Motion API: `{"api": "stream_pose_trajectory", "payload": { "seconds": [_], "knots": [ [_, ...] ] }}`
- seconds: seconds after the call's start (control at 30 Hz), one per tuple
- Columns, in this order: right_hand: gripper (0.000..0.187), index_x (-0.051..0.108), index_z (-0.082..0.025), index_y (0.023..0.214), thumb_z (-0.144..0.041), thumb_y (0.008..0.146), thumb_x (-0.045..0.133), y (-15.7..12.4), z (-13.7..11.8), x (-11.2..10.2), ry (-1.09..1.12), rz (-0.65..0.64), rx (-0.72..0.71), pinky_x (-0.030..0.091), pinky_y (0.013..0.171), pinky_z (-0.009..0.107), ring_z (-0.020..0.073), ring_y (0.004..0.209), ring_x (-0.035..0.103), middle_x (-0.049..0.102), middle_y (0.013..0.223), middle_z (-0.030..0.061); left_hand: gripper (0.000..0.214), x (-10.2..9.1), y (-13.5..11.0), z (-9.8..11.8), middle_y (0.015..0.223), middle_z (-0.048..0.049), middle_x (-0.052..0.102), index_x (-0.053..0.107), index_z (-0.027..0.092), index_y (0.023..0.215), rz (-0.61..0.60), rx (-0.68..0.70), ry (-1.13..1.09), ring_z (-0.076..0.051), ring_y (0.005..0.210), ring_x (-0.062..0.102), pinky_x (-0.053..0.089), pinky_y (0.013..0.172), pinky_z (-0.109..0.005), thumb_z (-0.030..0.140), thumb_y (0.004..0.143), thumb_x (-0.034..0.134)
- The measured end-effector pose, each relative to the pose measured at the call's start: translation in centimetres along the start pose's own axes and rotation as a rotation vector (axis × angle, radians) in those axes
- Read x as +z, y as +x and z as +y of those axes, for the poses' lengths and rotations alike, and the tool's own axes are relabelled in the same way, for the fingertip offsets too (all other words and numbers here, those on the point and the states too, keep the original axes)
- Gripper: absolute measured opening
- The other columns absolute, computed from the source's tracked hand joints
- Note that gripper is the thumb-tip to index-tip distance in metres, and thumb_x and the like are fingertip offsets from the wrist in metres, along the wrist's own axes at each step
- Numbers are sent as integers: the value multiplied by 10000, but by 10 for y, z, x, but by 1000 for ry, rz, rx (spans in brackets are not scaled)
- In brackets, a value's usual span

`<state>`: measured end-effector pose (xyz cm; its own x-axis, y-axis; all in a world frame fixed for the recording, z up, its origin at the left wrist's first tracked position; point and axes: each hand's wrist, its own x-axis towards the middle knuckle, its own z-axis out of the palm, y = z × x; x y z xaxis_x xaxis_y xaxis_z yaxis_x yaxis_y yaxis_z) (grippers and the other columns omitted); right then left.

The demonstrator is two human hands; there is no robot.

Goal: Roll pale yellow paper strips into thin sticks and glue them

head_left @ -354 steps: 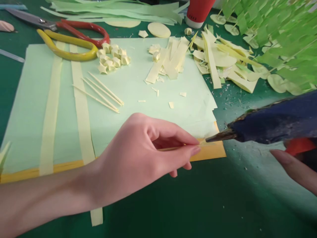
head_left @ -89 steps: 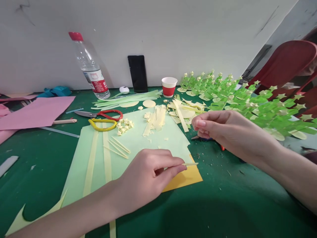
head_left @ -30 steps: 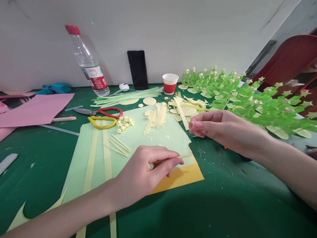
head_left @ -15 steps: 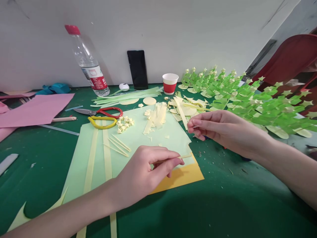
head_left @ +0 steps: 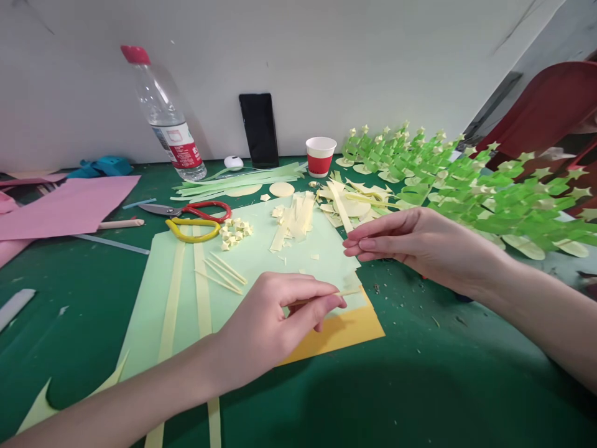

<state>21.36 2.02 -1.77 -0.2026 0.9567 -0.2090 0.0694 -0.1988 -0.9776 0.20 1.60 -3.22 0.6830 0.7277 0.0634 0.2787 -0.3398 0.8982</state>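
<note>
My left hand (head_left: 275,330) pinches a thin pale-yellow paper stick (head_left: 349,292), whose tip points right over the edge of the light-green paper (head_left: 261,264). To its upper right, my right hand (head_left: 415,242) has its thumb and fingertips pressed together above the sheet's right side; whatever they hold, if anything, is too small to make out. Several similar thin sticks (head_left: 222,274) lie left of my left hand. Beyond them sits a heap of small folded paper stars (head_left: 236,233). Short yellow paper strips (head_left: 298,218) lie farther back on the sheet.
Red-and-yellow-handled scissors (head_left: 196,223) rest at the sheet's back left corner. A bottle (head_left: 175,137), a phone (head_left: 259,130) and a paper cup (head_left: 320,155) stand along the wall. Green paper plants with star tops (head_left: 466,174) crowd the right. Pink paper (head_left: 69,205) lies left.
My right hand has shifted slightly left, and its fingers have straightened and drawn together. My left hand and the stick have stayed nearly still.
</note>
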Motion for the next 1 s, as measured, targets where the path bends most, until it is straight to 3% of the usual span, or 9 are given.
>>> {"api": "stream_pose_trajectory", "payload": {
  "seconds": [0.13, 0.27, 0.43, 0.57, 0.77, 0.9, 1.0],
  "knots": [
    [72, 757, -280, 761, -307, 704, 722, 0, 2, 0, -67, 28, -18, 555, 721, 214, 138, 823, 672, 719, 839, 3, 240, 0, 0, 0, 573, 30, 609, 681, 152, 684, 20, 22, 13, -74, 551, 555, 447, 545, -121, 163, 863, 522],
    [31, 749, -258, 686, -273, 663, 736, 0, -1, 3, -177, 121, -51, 561, 671, 259, 145, 686, 671, 709, 731, 6, 238, -5, 3, 2, 546, 37, 596, 688, 167, 682, 34, 23, 42, -77, 524, 557, 450, 523, -129, 178, 847, 517],
    [43, 727, -195, 636, -166, 665, 741, 9, -7, 13, -395, 232, -111, 510, 592, 257, 107, 510, 591, 645, 550, -4, 202, -29, 8, 2, 492, 43, 561, 714, 201, 728, 169, 24, 154, -92, 471, 513, 447, 474, -159, 246, 810, 535],
    [78, 693, -149, 641, -160, 696, 747, 23, -6, 23, -593, 206, -122, 459, 535, 244, 81, 442, 513, 570, 462, -30, 250, -45, 10, 1, 536, 32, 565, 653, 182, 611, 254, -35, 167, -73, 426, 449, 417, 423, -166, 249, 807, 512],
    [183, 614, -119, 796, -275, 890, 596, 43, -3, 28, -838, 53, -105, 512, 636, 250, 89, 647, 578, 607, 731, -13, 297, -49, 12, 1, 502, 11, 537, 594, 176, 516, 258, -85, 169, -133, 566, 586, 387, 402, -154, 256, 792, 516],
    [174, 616, -129, 913, -294, 912, 560, 49, -4, 27, -887, -14, -108, 524, 723, 298, 123, 781, 599, 624, 901, 27, 313, -49, 12, 1, 473, 3, 518, 577, 179, 498, 246, -75, 172, -183, 700, 645, 391, 412, -150, 254, 795, 515],
    [169, 618, -142, 965, -289, 918, 550, 52, -4, 25, -865, -41, -123, 519, 784, 328, 141, 859, 599, 622, 985, 45, 326, -50, 12, 2, 464, 8, 513, 565, 179, 488, 246, -76, 182, -168, 657, 629, 404, 430, -162, 260, 800, 518]
  ]
}}
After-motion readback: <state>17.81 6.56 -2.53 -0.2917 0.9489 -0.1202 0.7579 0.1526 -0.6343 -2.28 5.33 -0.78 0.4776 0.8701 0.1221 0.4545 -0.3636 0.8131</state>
